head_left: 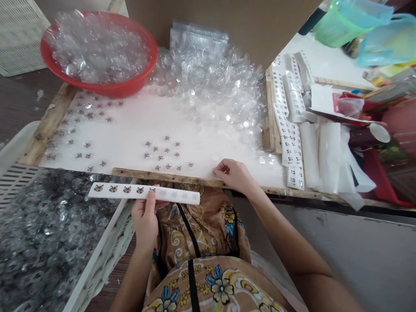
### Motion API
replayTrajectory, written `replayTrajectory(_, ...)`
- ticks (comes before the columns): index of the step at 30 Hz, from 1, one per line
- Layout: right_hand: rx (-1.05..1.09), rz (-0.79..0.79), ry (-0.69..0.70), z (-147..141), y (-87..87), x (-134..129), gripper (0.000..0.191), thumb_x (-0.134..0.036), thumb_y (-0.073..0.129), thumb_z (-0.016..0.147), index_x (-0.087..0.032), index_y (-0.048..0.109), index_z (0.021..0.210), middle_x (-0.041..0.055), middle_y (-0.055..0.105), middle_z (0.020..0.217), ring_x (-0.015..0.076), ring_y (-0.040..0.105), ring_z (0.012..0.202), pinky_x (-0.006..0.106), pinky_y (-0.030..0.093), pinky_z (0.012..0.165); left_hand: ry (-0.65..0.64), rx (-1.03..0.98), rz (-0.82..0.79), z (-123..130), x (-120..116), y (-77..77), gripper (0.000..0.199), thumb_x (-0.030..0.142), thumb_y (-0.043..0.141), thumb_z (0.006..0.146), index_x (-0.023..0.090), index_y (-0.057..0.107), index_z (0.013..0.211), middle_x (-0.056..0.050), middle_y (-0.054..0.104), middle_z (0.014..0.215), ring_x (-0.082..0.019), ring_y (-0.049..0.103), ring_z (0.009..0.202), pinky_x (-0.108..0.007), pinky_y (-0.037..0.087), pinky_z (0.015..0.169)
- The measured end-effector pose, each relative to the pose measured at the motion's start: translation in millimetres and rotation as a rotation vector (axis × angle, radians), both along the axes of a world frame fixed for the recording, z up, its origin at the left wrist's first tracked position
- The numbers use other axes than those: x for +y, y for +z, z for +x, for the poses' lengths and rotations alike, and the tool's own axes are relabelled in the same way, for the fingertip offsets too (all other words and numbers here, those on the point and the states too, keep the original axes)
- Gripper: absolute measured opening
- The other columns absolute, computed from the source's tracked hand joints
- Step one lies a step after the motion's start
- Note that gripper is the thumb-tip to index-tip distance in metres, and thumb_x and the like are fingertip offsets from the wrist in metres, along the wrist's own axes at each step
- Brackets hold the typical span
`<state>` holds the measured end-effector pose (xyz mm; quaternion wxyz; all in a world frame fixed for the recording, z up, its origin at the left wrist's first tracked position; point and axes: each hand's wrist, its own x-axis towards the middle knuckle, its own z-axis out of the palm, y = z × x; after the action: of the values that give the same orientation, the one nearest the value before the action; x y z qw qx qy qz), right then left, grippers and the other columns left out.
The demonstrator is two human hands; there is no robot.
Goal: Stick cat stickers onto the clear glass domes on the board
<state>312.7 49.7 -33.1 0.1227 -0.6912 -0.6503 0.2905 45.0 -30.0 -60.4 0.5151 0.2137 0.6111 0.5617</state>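
A white strip (120,190) with several dark cat-face stickers along its left part is pinched in my left hand (146,216), in front of the table's wooden edge. The right part of the strip has no dark stickers. My right hand (232,173) is closed at the table's front edge, with thumb and index finger on a small piece bearing a dark sticker (214,171). Left of it on the white tabletop (130,121) lie several small clear pieces with cat-face stickers (167,151).
A red basin (136,84) of clear plastic pieces stands at the back left, beside a heap of clear pieces (221,82). A white crate (107,242) full of pieces is lower left. Sticker strips (289,130) lie right of a wooden rail (271,121).
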Motion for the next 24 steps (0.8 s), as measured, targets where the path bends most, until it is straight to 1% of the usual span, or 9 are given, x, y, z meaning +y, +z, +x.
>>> replayTrajectory(4,-0.003,0.034,0.008,0,-4.4,-1,0.008,-0.018,0.058,0.077,-0.020,0.061,0.070,0.0020,0.068,0.073,0.0150,0.059,0.066,0.026,0.043,0.065,0.007,0.005,-0.004,0,0,-0.1,0.043,0.052,0.075,0.079,0.016,0.076,0.102,-0.010,0.076,0.100,-0.022,0.073,0.079,-0.032,0.063,0.067)
replayTrajectory(10,-0.040,0.081,0.010,-5,-8.1,-5,0.008,-0.015,0.056,0.077,-0.020,0.056,0.072,0.0031,0.064,0.076,0.0149,0.057,0.068,0.027,0.043,0.068,0.005,-0.010,0.006,1,-1,-0.5,0.041,0.051,0.075,0.079,0.016,0.076,0.102,-0.009,0.076,0.101,-0.021,0.073,0.075,-0.029,0.062,0.064)
replayTrajectory(12,-0.044,0.104,0.014,-5,-9.1,-6,0.006,-0.015,0.055,0.079,-0.020,0.055,0.075,0.0039,0.063,0.079,0.0157,0.057,0.069,0.028,0.043,0.069,-0.003,-0.005,-0.002,1,-1,0.2,0.043,0.052,0.075,0.079,0.016,0.076,0.103,-0.010,0.076,0.101,-0.021,0.073,0.076,-0.030,0.062,0.065)
replayTrajectory(14,-0.016,0.116,-0.012,-3,-10.1,-7,0.005,-0.017,0.056,0.080,-0.020,0.054,0.083,0.0044,0.064,0.082,0.0170,0.058,0.072,0.029,0.043,0.069,-0.010,0.003,-0.011,1,-1,1.3,0.045,0.053,0.074,0.080,0.016,0.076,0.104,-0.010,0.076,0.101,-0.022,0.073,0.078,-0.030,0.062,0.066)
replayTrajectory(16,0.023,0.105,-0.064,0,-11.3,-7,0.015,-0.020,0.060,0.079,-0.020,0.053,0.092,0.0046,0.065,0.085,0.0179,0.060,0.073,0.030,0.044,0.070,-0.009,0.006,-0.011,1,-1,2.0,0.044,0.053,0.074,0.080,0.016,0.076,0.104,-0.010,0.076,0.100,-0.022,0.073,0.078,-0.031,0.062,0.066)
replayTrajectory(18,0.043,0.085,-0.100,0,-12.8,-5,0.020,-0.021,0.064,0.078,-0.020,0.053,0.094,0.0045,0.066,0.085,0.0182,0.061,0.074,0.031,0.045,0.071,-0.004,0.002,-0.006,1,-1,1.8,0.044,0.052,0.074,0.079,0.016,0.076,0.103,-0.010,0.076,0.099,-0.022,0.073,0.078,-0.032,0.063,0.067)
replayTrajectory(21,0.067,0.067,-0.114,-11,-14.2,-1,0.010,-0.018,0.063,0.079,-0.020,0.056,0.086,0.0041,0.067,0.082,0.0180,0.063,0.075,0.030,0.046,0.072,0.002,-0.005,0.000,1,-1,0.2,0.043,0.052,0.075,0.079,0.016,0.076,0.102,-0.010,0.076,0.101,-0.023,0.073,0.078,-0.034,0.063,0.069)
replayTrajectory(22,0.099,0.057,-0.112,-17,-13.5,1,0.008,-0.016,0.061,0.081,-0.020,0.057,0.086,0.0039,0.068,0.081,0.0177,0.063,0.074,0.030,0.046,0.072,0.000,-0.006,-0.002,1,-1,-0.4,0.043,0.052,0.074,0.079,0.016,0.076,0.101,-0.010,0.076,0.102,-0.023,0.074,0.079,-0.033,0.063,0.069)
replayTrajectory(24,0.176,0.055,-0.084,-35,-8.9,4,0.009,-0.014,0.057,0.084,-0.020,0.061,0.090,0.0042,0.070,0.082,0.0171,0.065,0.075,0.029,0.047,0.072,-0.014,-0.005,-0.009,2,-2,-1.3,0.043,0.052,0.074,0.080,0.016,0.076,0.103,-0.011,0.076,0.104,-0.023,0.074,0.080,-0.032,0.063,0.067)
